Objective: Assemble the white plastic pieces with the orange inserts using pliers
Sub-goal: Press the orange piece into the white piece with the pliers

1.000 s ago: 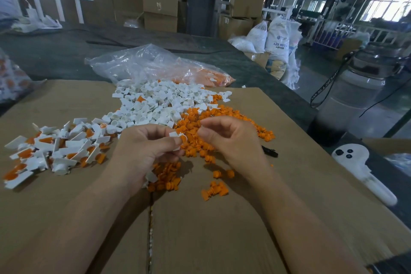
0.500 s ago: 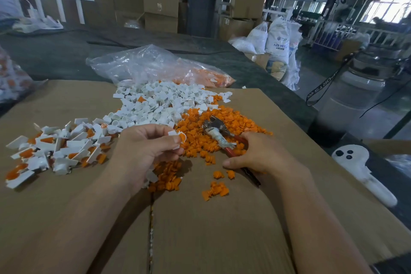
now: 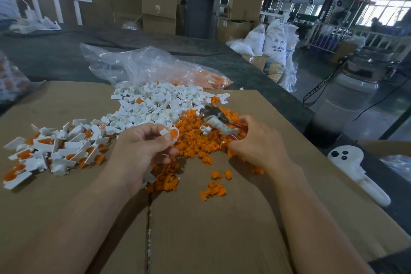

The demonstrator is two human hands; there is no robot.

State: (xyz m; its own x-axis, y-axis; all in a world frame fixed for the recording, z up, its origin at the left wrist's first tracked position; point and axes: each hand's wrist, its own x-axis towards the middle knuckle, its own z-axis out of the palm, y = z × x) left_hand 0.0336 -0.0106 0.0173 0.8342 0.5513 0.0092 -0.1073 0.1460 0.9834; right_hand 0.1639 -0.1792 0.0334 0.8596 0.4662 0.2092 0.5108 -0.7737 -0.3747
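Observation:
My left hand (image 3: pixel 142 151) pinches a white plastic piece with an orange insert (image 3: pixel 171 133) between thumb and fingertips. My right hand (image 3: pixel 258 142) grips red-handled pliers (image 3: pixel 216 121), whose worn jaws point left and away over the heap of loose orange inserts (image 3: pixel 195 140). The jaws sit a little to the right of the held piece, apart from it. A heap of bare white pieces (image 3: pixel 155 104) lies beyond. Assembled white-and-orange pieces (image 3: pixel 51 151) are piled to the left.
All of this lies on a flattened cardboard sheet (image 3: pixel 211 229) on a dark table. A clear plastic bag (image 3: pixel 142 66) with more parts lies behind the heaps. A white handheld controller (image 3: pixel 355 169) rests at the right, off the cardboard.
My right hand left the held piece, picked the pliers up from the cardboard and raised them over the orange heap. My left hand has kept the piece in nearly the same place.

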